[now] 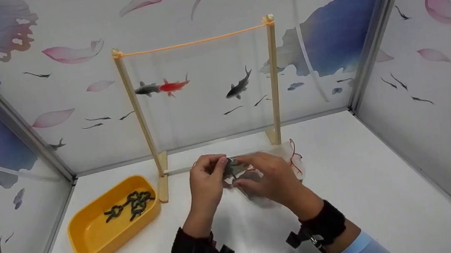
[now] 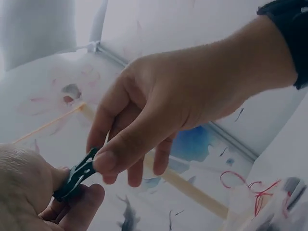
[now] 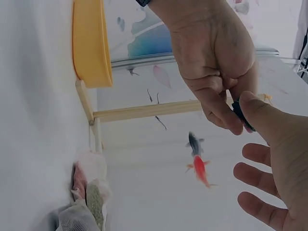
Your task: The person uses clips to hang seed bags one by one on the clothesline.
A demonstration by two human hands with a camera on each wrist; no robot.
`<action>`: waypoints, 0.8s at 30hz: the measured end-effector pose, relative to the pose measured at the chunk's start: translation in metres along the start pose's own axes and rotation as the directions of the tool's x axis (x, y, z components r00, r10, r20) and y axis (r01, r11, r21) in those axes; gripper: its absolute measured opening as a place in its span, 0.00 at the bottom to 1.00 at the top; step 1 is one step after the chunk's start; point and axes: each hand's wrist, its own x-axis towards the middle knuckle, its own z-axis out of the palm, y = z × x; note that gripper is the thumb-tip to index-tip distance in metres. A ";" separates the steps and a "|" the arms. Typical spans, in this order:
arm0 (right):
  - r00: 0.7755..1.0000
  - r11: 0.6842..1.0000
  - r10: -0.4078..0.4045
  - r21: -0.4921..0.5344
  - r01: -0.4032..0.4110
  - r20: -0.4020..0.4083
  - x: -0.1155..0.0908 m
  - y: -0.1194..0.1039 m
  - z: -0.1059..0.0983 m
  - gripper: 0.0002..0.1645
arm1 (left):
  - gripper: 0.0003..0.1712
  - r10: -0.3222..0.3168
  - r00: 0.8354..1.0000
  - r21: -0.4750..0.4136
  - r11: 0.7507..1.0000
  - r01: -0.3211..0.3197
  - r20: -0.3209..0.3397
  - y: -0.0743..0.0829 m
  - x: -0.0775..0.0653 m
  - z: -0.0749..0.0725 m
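Both hands meet above the white table, in front of the wooden stand. A small dark green plastic clip point(image 2: 76, 177) with slots in its side is between them. My left hand point(image 1: 208, 182) pinches one end between thumb and fingers. At the other end, my right hand point(image 1: 274, 175) grips the clip with thumb and forefinger, its remaining fingers spread apart in the right wrist view. Below and behind the hands lie sheer bags point(image 1: 284, 151) with red drawstrings, partly covered by the right hand. Green and reddish contents show through them in the right wrist view.
A yellow tub point(image 1: 108, 243) on the left holds several dark green clips point(image 1: 137, 203). Two wooden posts point(image 1: 274, 79) stand at the back with an orange cord point(image 1: 195, 42) strung between their tops. Printed panels point(image 1: 207, 115) wall in the table at the back and sides.
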 end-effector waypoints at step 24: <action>0.934 0.933 0.353 0.047 -0.356 0.057 -0.003 0.026 -0.013 0.11 | 0.32 -0.340 0.932 0.736 0.598 0.318 -0.127 -0.109 0.065 -0.051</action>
